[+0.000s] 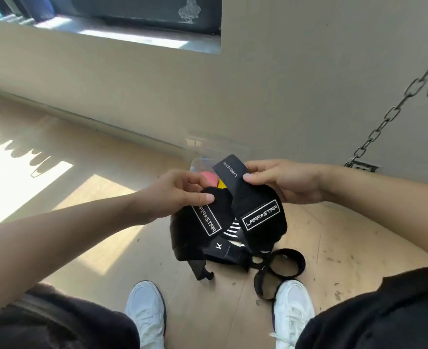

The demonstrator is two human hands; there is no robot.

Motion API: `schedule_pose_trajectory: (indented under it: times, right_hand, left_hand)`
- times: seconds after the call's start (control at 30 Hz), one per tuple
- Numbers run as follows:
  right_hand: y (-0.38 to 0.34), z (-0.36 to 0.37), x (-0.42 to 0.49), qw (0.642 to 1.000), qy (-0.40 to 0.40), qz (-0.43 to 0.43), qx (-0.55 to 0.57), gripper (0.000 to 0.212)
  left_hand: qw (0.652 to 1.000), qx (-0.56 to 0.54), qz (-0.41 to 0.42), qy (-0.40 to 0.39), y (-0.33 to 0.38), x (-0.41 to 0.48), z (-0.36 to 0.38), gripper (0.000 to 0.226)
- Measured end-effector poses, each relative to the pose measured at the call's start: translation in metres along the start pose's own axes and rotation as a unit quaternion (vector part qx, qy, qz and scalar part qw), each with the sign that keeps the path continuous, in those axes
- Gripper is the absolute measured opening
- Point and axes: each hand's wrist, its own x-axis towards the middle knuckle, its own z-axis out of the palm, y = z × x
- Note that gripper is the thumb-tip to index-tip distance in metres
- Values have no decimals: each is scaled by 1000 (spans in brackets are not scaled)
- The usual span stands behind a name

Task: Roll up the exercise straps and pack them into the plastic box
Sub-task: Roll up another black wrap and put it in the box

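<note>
With rolling seemingly not yet begun, the left grip (175, 192) pinches one black fabric exercise strap (205, 224) and the right grip (283, 182) pinches the tab end of a second black strap (258, 212), the clear plastic box (194, 167) lying just beyond both; next, probably, one needs winding tightly.

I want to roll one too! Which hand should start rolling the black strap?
Probably the right hand: it pinches the strap's loose end, where a roll begins. The left hand grips the bunched straps lower down.
</note>
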Motion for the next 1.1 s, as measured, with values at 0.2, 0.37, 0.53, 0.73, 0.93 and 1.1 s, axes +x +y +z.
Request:
schedule_pose_trajectory:
  times: [0.2,0.37,0.53,0.73,0.93,1.1]
  right_hand:
    - [-3,16,4,996,82,-43,-3,29]
    - [-15,3,-6,990,97,-98,27,25]
    - [-24,-21,-11,979,146,-136,50,18]
    - [-10,-42,-12,966,216,-102,-103,8]
    - [-19,-37,-16,913,251,-162,-279,7]
    - [-31,-26,-27,921,130,-123,-345,10]
  left_hand:
    - [1000,-19,23,-10,2,5,-5,17]
    - [990,57,9,-127,-12,8,-19,31]
    - [991,70,19,-113,-21,9,-28,28]
    - [997,21,55,-59,-14,16,-28,33]
    - [994,47,45,-93,-8,17,-28,32]
    - [994,55,21,-88,-3,19,-25,33]
